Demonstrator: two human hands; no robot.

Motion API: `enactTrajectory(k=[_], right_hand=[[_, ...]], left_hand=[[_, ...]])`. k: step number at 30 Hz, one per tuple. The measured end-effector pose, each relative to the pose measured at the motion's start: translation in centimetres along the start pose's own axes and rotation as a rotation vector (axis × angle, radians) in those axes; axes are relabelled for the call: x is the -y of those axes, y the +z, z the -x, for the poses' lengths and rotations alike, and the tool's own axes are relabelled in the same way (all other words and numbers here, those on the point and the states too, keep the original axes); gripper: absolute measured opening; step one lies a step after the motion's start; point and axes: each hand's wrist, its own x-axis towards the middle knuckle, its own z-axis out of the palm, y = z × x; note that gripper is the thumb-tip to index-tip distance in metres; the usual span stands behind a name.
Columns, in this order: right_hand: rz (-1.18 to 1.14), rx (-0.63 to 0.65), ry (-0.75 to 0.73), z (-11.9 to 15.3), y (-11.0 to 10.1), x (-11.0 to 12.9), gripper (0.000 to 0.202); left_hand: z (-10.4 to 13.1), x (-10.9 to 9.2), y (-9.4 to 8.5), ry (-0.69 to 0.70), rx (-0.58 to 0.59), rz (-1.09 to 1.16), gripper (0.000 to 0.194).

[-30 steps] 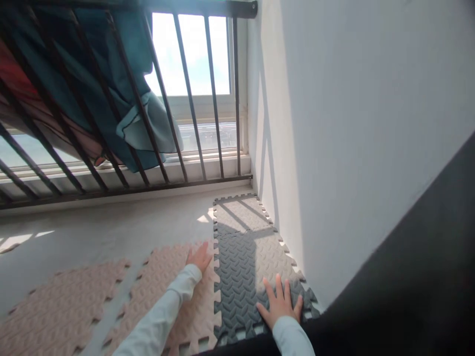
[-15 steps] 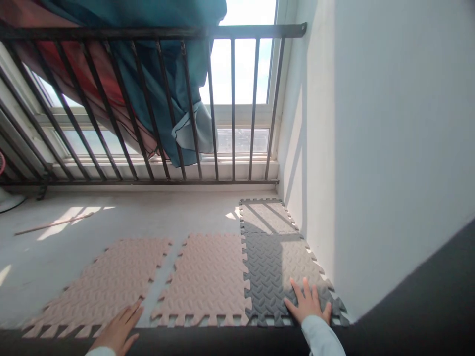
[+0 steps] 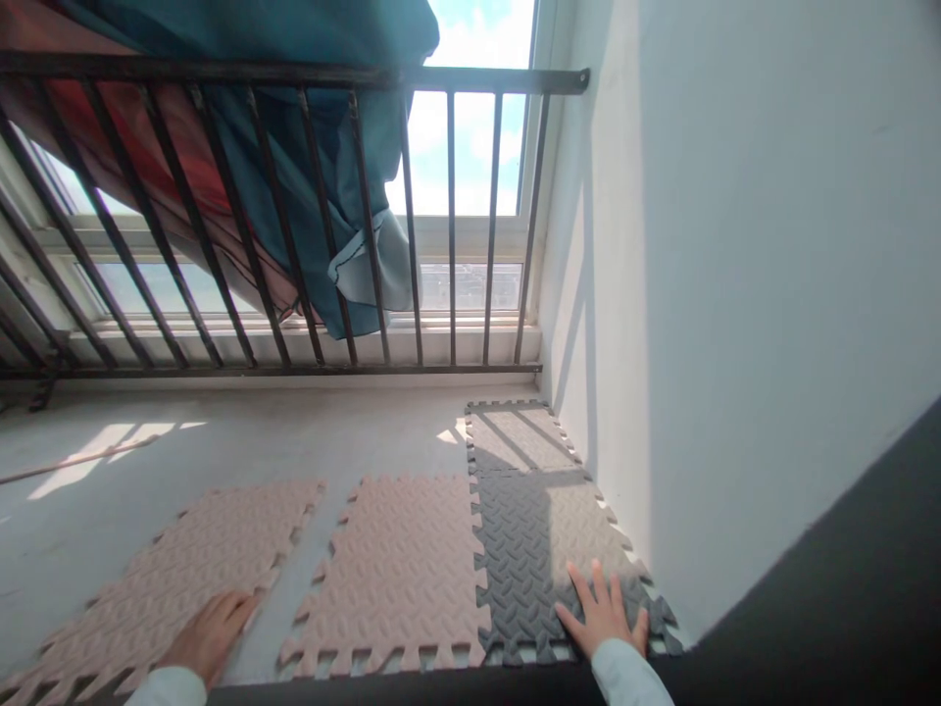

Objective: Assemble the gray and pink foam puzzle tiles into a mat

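Observation:
My left hand (image 3: 211, 630) is at the right edge of the left pink foam mat tile (image 3: 213, 534), its fingers together and bent over that edge, the thumb hidden. A second pink foam mat tile (image 3: 404, 559) lies to the right, with a strip of bare floor between the two. Its right side meets a dark grey foam mat tile (image 3: 515, 549) along the toothed edges. On the front right part of the grey tile, my right hand (image 3: 604, 616) rests flat and open with fingers spread. Behind it lies another grey foam mat tile (image 3: 519, 436), joined on and striped with shadow.
A white wall (image 3: 735, 294) runs along the grey tiles' right side. At the back, a dark metal railing (image 3: 294, 74) stands before the window, with teal and red cloth (image 3: 286, 196) hanging there. A thin stick (image 3: 95, 456) lies on the pale floor (image 3: 279, 431) at left.
My left hand has moved left in view, its fingers now bent over the tile's edge, and the gap between the pink tiles looks wider. My right hand stays on the grey tile.

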Motion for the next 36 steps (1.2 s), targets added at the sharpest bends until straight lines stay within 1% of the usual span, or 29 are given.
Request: enactTrajectory(k=[1,3,5,7,9,10,12,14,16,17,18,19,21,22,25,27,28,30,33,36], right_hand=[[0.001,0.005,-0.001,0.0,0.0,0.0,0.051],[0.001,0.017,-0.003,0.0,-0.1,0.0,0.051],[-0.003,0.020,-0.004,0.0,0.0,0.0,0.051],[-0.010,0.009,-0.008,-0.1,0.3,-0.1,0.051],[-0.014,-0.008,-0.013,-0.2,0.7,-0.3,0.051],[-0.013,-0.016,-0.013,-0.3,1.0,-0.3,0.051],[-0.008,-0.028,-0.010,-0.4,1.3,-0.5,0.050],[0.000,-0.029,-0.010,-0.4,1.4,-0.5,0.050],[0.009,-0.014,-0.011,-0.3,1.1,-0.5,0.050],[0.013,-0.003,-0.010,-0.2,0.9,-0.4,0.050],[0.017,0.009,-0.009,-0.2,0.7,-0.4,0.051],[0.019,0.019,-0.008,-0.1,0.5,-0.4,0.051],[0.024,0.030,-0.010,-0.1,0.4,-0.3,0.051],[0.028,0.030,-0.013,0.0,0.4,-0.4,0.051],[0.033,0.005,-0.028,-0.1,0.9,-0.6,0.050],[0.027,-0.014,-0.036,-0.2,1.4,-0.7,0.050],[0.024,-0.020,-0.036,-0.2,1.6,-0.7,0.050],[0.022,-0.025,-0.030,-0.3,1.7,-0.7,0.050],[0.028,-0.017,-0.021,-0.2,1.5,-0.6,0.051],[0.029,0.001,-0.018,-0.1,1.0,-0.4,0.051]], left_hand=[[-1.1,-0.1,-0.6,-0.022,-0.063,0.006,0.045],[-3.9,-0.7,-2.2,-0.064,-0.190,0.014,0.042],[-7.5,-2.2,-4.3,-0.077,-0.283,0.023,0.042],[-11.7,-4.9,-6.3,-0.064,-0.311,0.042,0.041],[-15.8,-8.5,-7.8,-0.027,-0.295,0.076,0.041],[-17.7,-10.7,-8.2,-0.010,-0.264,0.093,0.040],[-20.9,-15.2,-8.2,0.069,-0.190,0.141,0.041],[-23.0,-19.5,-7.2,0.151,-0.137,0.183,0.042],[-24.1,-22.8,-5.6,0.178,-0.077,0.201,0.045],[-24.2,-23.8,-4.6,0.164,-0.034,0.198,0.047],[-24.2,-24.4,-3.7,0.138,0.016,0.190,0.051],[-24.0,-24.5,-2.8,0.104,0.066,0.178,0.055],[-23.2,-23.6,-1.6,0.051,0.141,0.156,0.057],[-22.8,-22.8,-1.3,0.047,0.156,0.151,0.056],[-21.5,-20.8,-1.3,0.051,0.128,0.123,0.041],[-21.0,-20.4,-1.8,0.034,0.103,0.094,0.032],[-20.9,-20.6,-2.1,0.020,0.101,0.083,0.030],[-20.9,-21.4,-2.3,0.004,0.112,0.080,0.032],[-21.5,-22.9,-2.2,-0.043,0.114,0.092,0.037],[-22.5,-23.6,-1.9,-0.121,0.132,0.109,0.029]])
